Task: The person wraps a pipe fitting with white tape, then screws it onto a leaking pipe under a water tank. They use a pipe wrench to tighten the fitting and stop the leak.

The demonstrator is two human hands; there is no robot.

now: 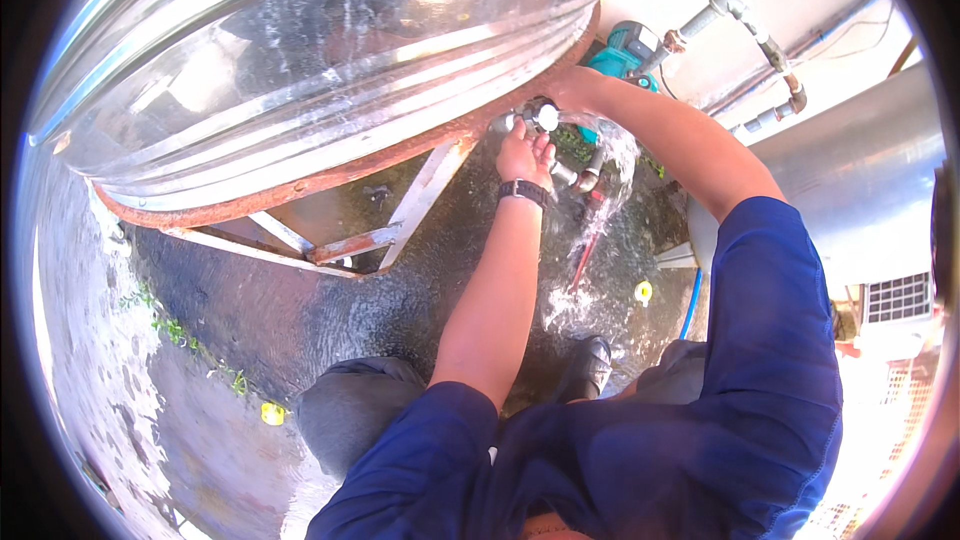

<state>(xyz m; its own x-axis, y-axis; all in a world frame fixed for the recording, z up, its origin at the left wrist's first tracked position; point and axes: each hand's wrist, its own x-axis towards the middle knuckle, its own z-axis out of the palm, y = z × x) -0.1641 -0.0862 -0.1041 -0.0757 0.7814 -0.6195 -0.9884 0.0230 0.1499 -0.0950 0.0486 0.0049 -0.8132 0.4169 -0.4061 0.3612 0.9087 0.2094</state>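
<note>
My left hand (524, 160), with a dark watch on the wrist, is curled around a pale pipe fitting (504, 124) under the rusty rim of a large ribbed metal tank (370, 70). Its thumb presses on the fitting, close to a round white pipe end (547, 118). My right hand (572, 90) reaches in from the right to the same joint below the rim; its fingers are hidden. Water (618, 155) gushes beside the joint and splashes onto the ground. Below my hands lies a grey pipe piece with an elbow (588, 180).
A teal pump (622, 52) with a grey pipe (700, 22) stands behind my right arm. Another steel tank (860, 160) is at right, near a blue hose (692, 305). The angled metal stand (420, 202) carries the ribbed tank. A thin red object (586, 258) lies on the wet concrete.
</note>
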